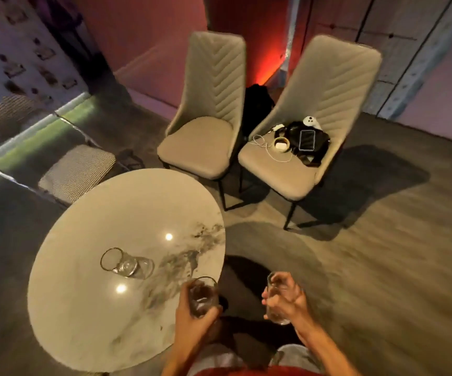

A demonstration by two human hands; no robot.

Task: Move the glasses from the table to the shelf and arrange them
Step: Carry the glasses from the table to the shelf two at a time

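My left hand (192, 308) grips a clear tumbler (202, 293) over the right edge of the round marble table (84, 308). My right hand (287, 299) holds a second clear glass (275, 313) over the floor, to the right of the table. One more clear glass (124, 263) with a gold rim stands on the table's middle, apart from both hands. No shelf is in view.
Two beige padded chairs stand beyond the table; the left chair (206, 139) is bare, the right chair (295, 169) carries a black bag, a phone (306, 140), a cable and small items. A checked stool (78, 172) sits at the table's far left. Grey floor spreads to the right.
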